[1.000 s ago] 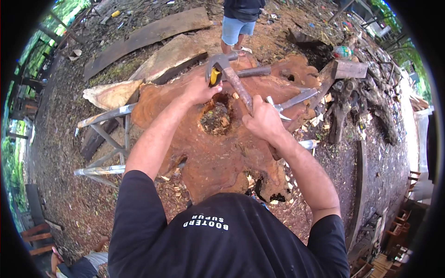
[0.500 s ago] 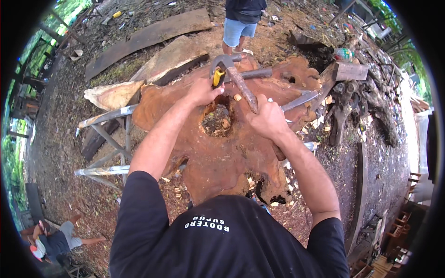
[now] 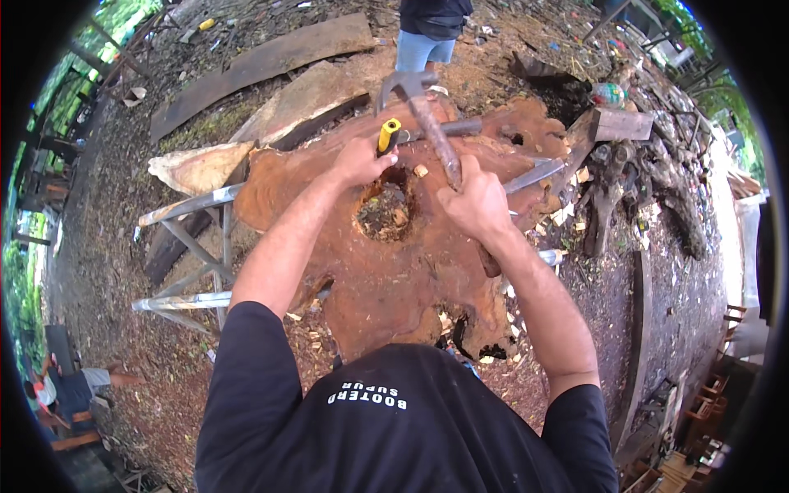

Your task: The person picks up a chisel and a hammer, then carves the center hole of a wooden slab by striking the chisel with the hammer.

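A reddish-brown wood slab [image 3: 394,287] with an irregular edge lies in front of me, with a dark, rough-walled hollow [image 3: 385,215] in it. My left hand [image 3: 362,162] is closed round the yellow and black handle of a chisel [image 3: 389,134] at the hollow's far edge; its blade is hidden. My right hand [image 3: 479,204] grips a worn claw hammer [image 3: 436,135] by its shaft. The hammer's head is raised beyond the chisel handle, apart from it. Between the hands sits a small pale wood chip [image 3: 421,171].
A dark-handled tool [image 3: 462,128] lies across the slab's far part, and a metal blade [image 3: 536,175] lies right of my right hand. Metal legs [image 3: 193,204] support the left side. A person in blue shorts [image 3: 423,49] stands beyond. Gnarled roots [image 3: 612,177] lie at right.
The hammer head has moved up and away from the chisel handle, and my right hand has shifted slightly right. My left hand stays put. A person at far lower left has moved further left.
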`<control>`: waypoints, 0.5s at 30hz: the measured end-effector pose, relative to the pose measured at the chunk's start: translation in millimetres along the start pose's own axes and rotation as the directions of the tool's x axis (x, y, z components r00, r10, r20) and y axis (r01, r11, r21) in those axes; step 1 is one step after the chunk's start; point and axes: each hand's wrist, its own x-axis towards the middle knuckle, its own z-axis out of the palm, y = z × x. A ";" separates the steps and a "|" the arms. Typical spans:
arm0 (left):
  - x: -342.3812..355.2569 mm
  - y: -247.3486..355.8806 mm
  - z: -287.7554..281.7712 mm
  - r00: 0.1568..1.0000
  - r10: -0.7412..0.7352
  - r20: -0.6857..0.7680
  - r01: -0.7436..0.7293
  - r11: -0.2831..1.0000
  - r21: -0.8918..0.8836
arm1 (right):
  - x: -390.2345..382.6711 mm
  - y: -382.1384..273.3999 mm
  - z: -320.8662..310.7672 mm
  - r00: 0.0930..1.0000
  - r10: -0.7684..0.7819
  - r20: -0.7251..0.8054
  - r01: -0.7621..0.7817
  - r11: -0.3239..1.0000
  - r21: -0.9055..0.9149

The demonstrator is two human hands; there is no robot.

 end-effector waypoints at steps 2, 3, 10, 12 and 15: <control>0.4 2.8 -1.5 1.000 -0.009 0.005 0.009 1.000 -0.013 | -3.6 -24.9 -28.7 0.993 0.103 -0.064 -0.090 0.981 0.172; -1.8 3.4 -2.4 1.000 -0.022 0.012 0.022 0.999 -0.025 | -6.3 -31.3 -34.4 0.994 0.099 -0.056 -0.088 0.981 0.173; 4.3 14.7 0.1 0.997 -0.057 0.060 0.051 0.994 0.096 | 1.6 18.8 14.6 0.991 0.054 0.120 -0.037 0.990 -0.139; 7.3 5.3 -4.1 0.999 -0.038 0.022 0.036 0.997 0.071 | 12.0 1.6 -8.1 0.995 0.029 0.092 -0.019 0.993 -0.117; 2.5 -5.7 4.8 1.000 -0.002 0.000 0.002 1.000 -0.021 | 2.3 -10.0 -27.7 0.998 -0.042 -0.038 0.040 0.998 -0.054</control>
